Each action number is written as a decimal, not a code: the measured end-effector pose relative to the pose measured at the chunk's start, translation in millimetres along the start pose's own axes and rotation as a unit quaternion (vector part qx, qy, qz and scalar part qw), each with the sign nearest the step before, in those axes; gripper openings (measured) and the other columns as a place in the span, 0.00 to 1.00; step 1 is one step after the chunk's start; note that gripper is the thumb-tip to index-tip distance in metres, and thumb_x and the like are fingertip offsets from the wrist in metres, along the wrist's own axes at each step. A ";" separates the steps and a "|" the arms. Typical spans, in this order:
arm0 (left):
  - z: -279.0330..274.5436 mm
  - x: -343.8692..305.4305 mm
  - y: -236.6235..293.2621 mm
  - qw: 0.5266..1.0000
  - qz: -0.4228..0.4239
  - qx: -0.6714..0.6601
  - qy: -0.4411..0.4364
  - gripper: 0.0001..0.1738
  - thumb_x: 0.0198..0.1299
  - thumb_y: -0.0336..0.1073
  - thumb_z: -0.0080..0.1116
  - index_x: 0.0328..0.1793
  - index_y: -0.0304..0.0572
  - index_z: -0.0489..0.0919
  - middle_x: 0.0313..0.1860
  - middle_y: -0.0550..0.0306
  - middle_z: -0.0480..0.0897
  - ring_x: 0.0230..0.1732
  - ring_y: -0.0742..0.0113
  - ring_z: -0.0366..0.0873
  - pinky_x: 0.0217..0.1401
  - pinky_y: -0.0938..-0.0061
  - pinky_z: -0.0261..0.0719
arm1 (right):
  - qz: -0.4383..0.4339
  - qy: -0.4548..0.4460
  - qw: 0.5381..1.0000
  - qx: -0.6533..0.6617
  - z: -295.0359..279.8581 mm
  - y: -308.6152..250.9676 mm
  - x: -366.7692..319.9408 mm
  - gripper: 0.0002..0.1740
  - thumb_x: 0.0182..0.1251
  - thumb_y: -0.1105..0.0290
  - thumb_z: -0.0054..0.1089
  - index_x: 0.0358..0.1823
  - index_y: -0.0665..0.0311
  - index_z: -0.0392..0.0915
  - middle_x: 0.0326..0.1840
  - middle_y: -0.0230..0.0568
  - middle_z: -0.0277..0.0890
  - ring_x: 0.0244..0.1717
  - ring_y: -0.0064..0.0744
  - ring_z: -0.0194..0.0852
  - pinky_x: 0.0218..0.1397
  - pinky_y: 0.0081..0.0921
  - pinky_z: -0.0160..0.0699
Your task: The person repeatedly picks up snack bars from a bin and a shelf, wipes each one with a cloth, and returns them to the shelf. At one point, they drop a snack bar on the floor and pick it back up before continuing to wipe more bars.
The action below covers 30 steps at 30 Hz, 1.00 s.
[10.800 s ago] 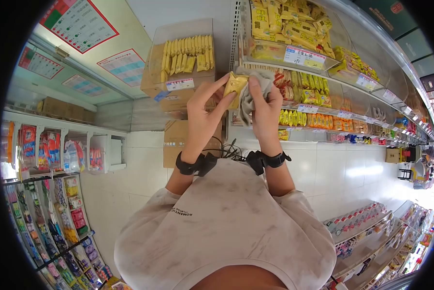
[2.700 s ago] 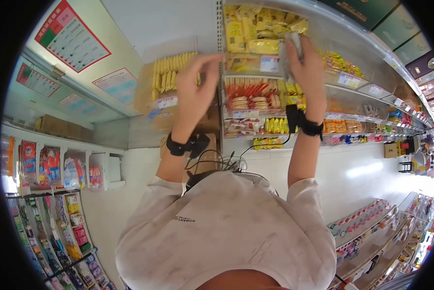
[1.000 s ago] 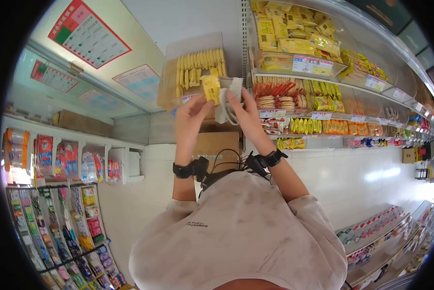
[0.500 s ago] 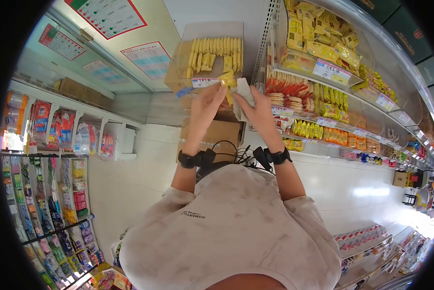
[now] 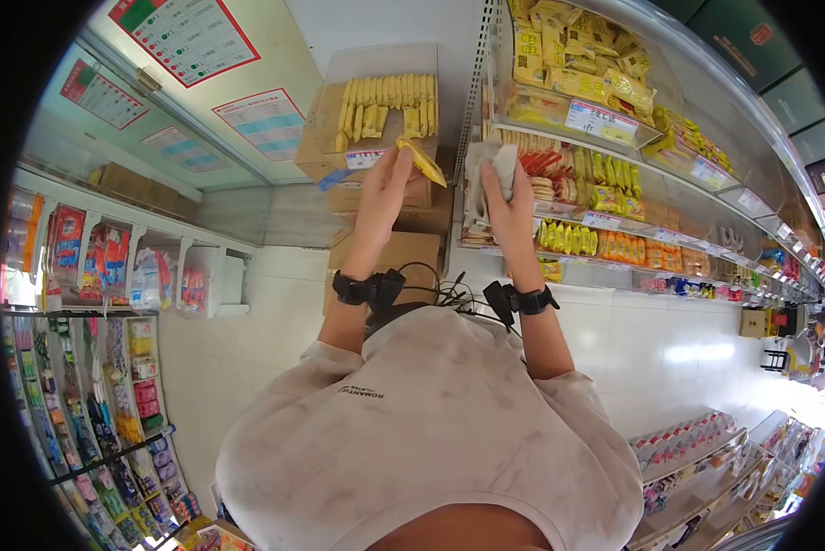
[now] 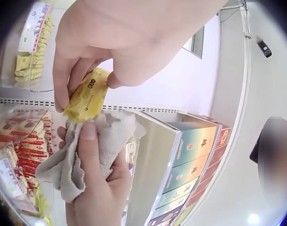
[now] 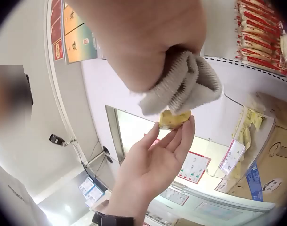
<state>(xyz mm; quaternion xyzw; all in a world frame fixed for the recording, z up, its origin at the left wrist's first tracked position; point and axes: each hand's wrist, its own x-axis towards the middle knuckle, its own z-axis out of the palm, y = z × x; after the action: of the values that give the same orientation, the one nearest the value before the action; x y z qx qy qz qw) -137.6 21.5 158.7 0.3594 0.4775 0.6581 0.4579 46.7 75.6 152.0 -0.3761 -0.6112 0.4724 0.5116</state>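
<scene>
1. The left hand (image 5: 381, 207) pinches a yellow packet (image 5: 424, 165) between thumb and fingers, gripping it at one end.
2. From those fingertips the packet's long axis slants right and back toward the body, its free end pointing to the right hand (image 5: 512, 204).
3. The right hand grips a grey cloth (image 5: 480, 171), its thumb laid across the folds. The cloth is the right fingers' only load; the left hand alone has the packet.
4. So the relation that counts is packet to cloth: the cloth lies just right of the packet's free end, and the left fingers are nearer the packet than the right ones.
5. The head view shows a gap between packet and cloth. Both wrist views overlap the two, so neither settles by itself whether they touch.
6. The left wrist view shows dark print on the packet, which the head view hardly gives. The right wrist view shows the left palm facing the camera; its own fingers are mostly hidden there.
7. Just ahead of the left fingertips stands a clear bin (image 5: 376, 62) with rows of similar packets (image 5: 391, 94).
8. Beyond the right fingers, to the right, are red packs (image 5: 543, 165); farther ahead, yellow bags (image 5: 573, 57).
</scene>
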 end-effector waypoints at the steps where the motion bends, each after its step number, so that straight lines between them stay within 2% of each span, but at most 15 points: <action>1: 1.5 -0.7 1.8 1.000 0.008 -0.003 -0.008 0.27 0.79 0.49 0.52 0.66 0.28 0.76 0.55 0.52 0.82 0.56 0.68 0.82 0.60 0.71 0.82 | 0.036 -0.017 0.998 0.041 0.4 -1.5 2.9 0.17 0.75 0.65 0.62 0.57 0.70 0.76 0.42 0.39 0.84 0.41 0.25 0.80 0.47 0.25 0.78; 3: 5.2 -0.9 0.8 0.994 0.063 0.093 -0.015 0.24 0.80 0.47 0.50 0.62 0.28 0.76 0.51 0.56 0.82 0.51 0.74 0.78 0.58 0.76 0.78 | 0.111 -0.048 0.985 0.124 3.1 -5.9 4.8 0.19 0.76 0.61 0.62 0.57 0.69 0.78 0.40 0.32 0.83 0.41 0.17 0.76 0.46 0.23 0.77; 4: 8.1 -0.4 1.6 0.986 0.091 0.141 -0.020 0.23 0.81 0.45 0.49 0.61 0.28 0.76 0.49 0.58 0.82 0.49 0.77 0.76 0.57 0.79 0.75 | 0.140 -0.069 0.985 0.073 5.1 -2.4 3.3 0.20 0.75 0.59 0.64 0.57 0.68 0.79 0.42 0.32 0.83 0.42 0.18 0.77 0.47 0.22 0.77; 7: 21.5 -7.4 11.6 0.980 0.122 0.155 0.004 0.21 0.80 0.44 0.49 0.61 0.28 0.76 0.47 0.62 0.80 0.47 0.80 0.71 0.53 0.81 0.71 | 0.144 -0.198 0.968 0.052 8.8 -7.9 0.5 0.20 0.74 0.58 0.65 0.56 0.68 0.79 0.43 0.33 0.83 0.43 0.18 0.77 0.48 0.22 0.78; 10: 15.1 1.9 -6.6 0.996 0.090 0.010 0.029 0.20 0.80 0.44 0.49 0.59 0.30 0.77 0.47 0.63 0.80 0.46 0.81 0.70 0.49 0.83 0.70 | 0.105 -0.195 0.974 0.044 10.1 -11.9 -1.8 0.19 0.74 0.60 0.65 0.54 0.69 0.80 0.41 0.34 0.84 0.41 0.19 0.80 0.45 0.23 0.80; 13: 7.6 -2.7 -8.8 0.997 0.062 -0.009 0.034 0.16 0.78 0.41 0.55 0.52 0.33 0.80 0.41 0.67 0.80 0.42 0.83 0.70 0.45 0.83 0.68 | 0.070 -0.191 0.979 0.002 12.4 -12.1 -3.6 0.19 0.73 0.61 0.66 0.54 0.70 0.79 0.39 0.36 0.85 0.39 0.19 0.80 0.44 0.23 0.80; 16: 7.8 -3.3 -0.3 0.994 0.070 0.063 0.053 0.12 0.74 0.39 0.61 0.43 0.36 0.81 0.35 0.69 0.79 0.38 0.85 0.69 0.41 0.83 0.67 | 0.035 -0.184 0.982 -0.023 12.3 -18.3 -5.8 0.18 0.72 0.63 0.67 0.53 0.70 0.79 0.38 0.37 0.85 0.38 0.19 0.80 0.43 0.24 0.81; 19: 17.2 -5.3 11.1 0.995 0.027 -0.075 0.052 0.11 0.71 0.37 0.66 0.40 0.36 0.82 0.32 0.70 0.79 0.35 0.86 0.69 0.38 0.84 0.66 | 0.031 -0.188 0.982 -0.012 11.6 -19.9 -9.8 0.17 0.72 0.65 0.67 0.52 0.71 0.78 0.38 0.37 0.85 0.38 0.19 0.81 0.43 0.24 0.81; 22: 3.8 -1.2 -0.2 0.997 0.027 -0.067 0.033 0.12 0.72 0.38 0.64 0.47 0.34 0.84 0.37 0.65 0.83 0.38 0.84 0.76 0.41 0.84 0.72 | 0.024 -0.193 0.981 0.005 10.1 -15.2 -12.4 0.15 0.72 0.66 0.65 0.52 0.70 0.78 0.37 0.36 0.84 0.38 0.18 0.80 0.43 0.24 0.80; 26: 5.8 -5.7 4.3 0.988 -0.019 -0.153 0.021 0.15 0.72 0.38 0.64 0.52 0.31 0.83 0.43 0.59 0.87 0.42 0.78 0.83 0.45 0.79 0.82 | -0.007 -0.180 0.984 0.006 10.0 -11.9 -11.9 0.13 0.73 0.68 0.63 0.52 0.70 0.78 0.37 0.35 0.83 0.37 0.17 0.77 0.43 0.22 0.78; 28: 3.9 -4.3 1.0 0.986 -0.019 -0.162 0.014 0.15 0.72 0.38 0.64 0.52 0.31 0.82 0.44 0.57 0.87 0.44 0.75 0.85 0.47 0.76 0.85 | 0.007 -0.147 0.988 0.046 14.6 -11.4 -15.0 0.13 0.74 0.67 0.63 0.52 0.69 0.78 0.37 0.33 0.83 0.37 0.16 0.76 0.42 0.22 0.77; 30: 6.0 -4.2 1.1 0.989 -0.003 -0.146 0.038 0.15 0.71 0.38 0.65 0.53 0.31 0.83 0.45 0.58 0.87 0.44 0.76 0.85 0.48 0.77 0.83 | 0.043 -0.131 0.987 0.083 14.8 -10.9 -16.0 0.13 0.74 0.66 0.62 0.51 0.69 0.79 0.38 0.32 0.83 0.37 0.16 0.75 0.42 0.21 0.77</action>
<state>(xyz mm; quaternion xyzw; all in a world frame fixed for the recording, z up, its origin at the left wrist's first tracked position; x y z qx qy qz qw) -131.0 19.1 161.3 0.2621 0.3947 0.7328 0.4885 35.5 54.7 157.7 -0.2932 -0.6148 0.5885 0.4356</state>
